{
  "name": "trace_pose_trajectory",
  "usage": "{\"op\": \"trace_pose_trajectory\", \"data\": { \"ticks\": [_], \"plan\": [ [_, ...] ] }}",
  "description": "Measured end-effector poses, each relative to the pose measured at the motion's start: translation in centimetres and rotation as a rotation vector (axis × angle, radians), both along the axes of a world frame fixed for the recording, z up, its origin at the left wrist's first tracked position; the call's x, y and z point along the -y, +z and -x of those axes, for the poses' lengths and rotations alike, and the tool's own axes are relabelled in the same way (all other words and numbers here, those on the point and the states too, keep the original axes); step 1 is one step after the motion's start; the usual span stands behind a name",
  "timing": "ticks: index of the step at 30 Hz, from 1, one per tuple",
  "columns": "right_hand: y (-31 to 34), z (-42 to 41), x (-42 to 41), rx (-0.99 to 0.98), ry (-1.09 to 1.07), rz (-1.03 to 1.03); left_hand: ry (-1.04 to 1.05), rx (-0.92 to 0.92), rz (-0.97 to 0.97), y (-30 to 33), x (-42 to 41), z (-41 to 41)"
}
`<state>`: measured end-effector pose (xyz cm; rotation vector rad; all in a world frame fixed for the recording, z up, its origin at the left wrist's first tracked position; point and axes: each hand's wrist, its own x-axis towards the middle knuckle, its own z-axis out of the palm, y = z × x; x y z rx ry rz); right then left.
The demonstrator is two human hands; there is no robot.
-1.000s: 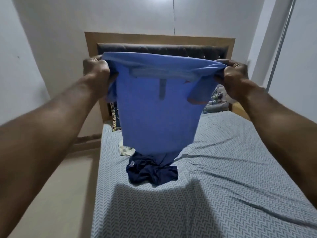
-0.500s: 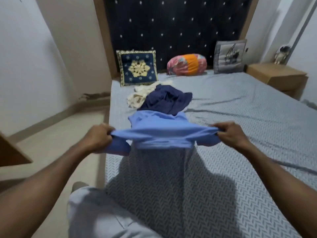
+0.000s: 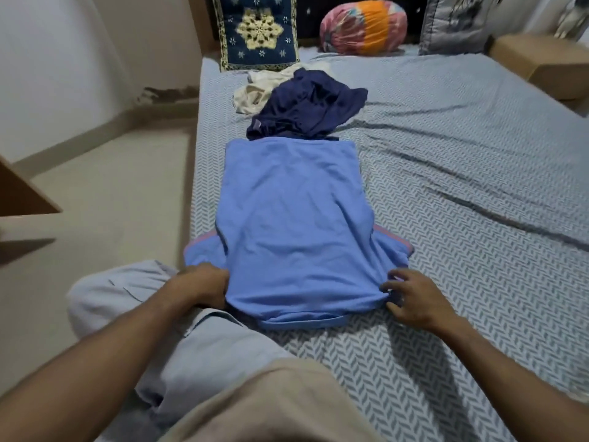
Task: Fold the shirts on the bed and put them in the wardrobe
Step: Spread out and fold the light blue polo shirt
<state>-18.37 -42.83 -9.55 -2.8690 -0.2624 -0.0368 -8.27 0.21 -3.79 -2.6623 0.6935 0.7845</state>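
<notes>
A light blue shirt lies spread flat on the patterned bed sheet, collar end nearest me, both sleeves out to the sides. My left hand grips its near left shoulder, fingers tucked under the cloth. At the near right shoulder my right hand has its fingers spread, the tips touching the cloth edge. Beyond the blue shirt a crumpled navy shirt lies heaped, overlapping a cream garment.
A blue patterned cushion, a pink-orange bolster and a grey cushion line the headboard. A wooden nightstand stands at the far right. Left of the bed are floor and a wooden corner.
The blue shirt, held up by its shoulders a second ago, has come down and now lies flat on the bed. My right hand has loosened its grip.
</notes>
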Motion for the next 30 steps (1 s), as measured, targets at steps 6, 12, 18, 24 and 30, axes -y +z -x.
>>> {"op": "trace_pose_trajectory", "data": {
  "ticks": [6,12,18,24,30],
  "plan": [
    [-1.9,1.0,-4.2,0.213,0.227,0.123,-0.241,0.062,0.152,-1.0,4.2,1.5],
    [-1.5,0.7,-4.5,0.118,0.259,-0.044,-0.020,-0.183,0.274,-2.6,5.9,2.3],
    [-0.5,-1.4,-1.4,-0.013,-0.015,-0.510,-0.005,-0.199,0.146,-2.3,8.4,1.1],
    [0.1,-8.2,3.2,-0.181,-0.968,-0.457,-0.066,-0.133,0.537,-2.4,17.0,0.4],
    [-1.6,-9.5,5.1,-0.264,-1.037,-0.632,-0.147,-0.246,0.550,-4.8,25.8,4.0]
  ]
}}
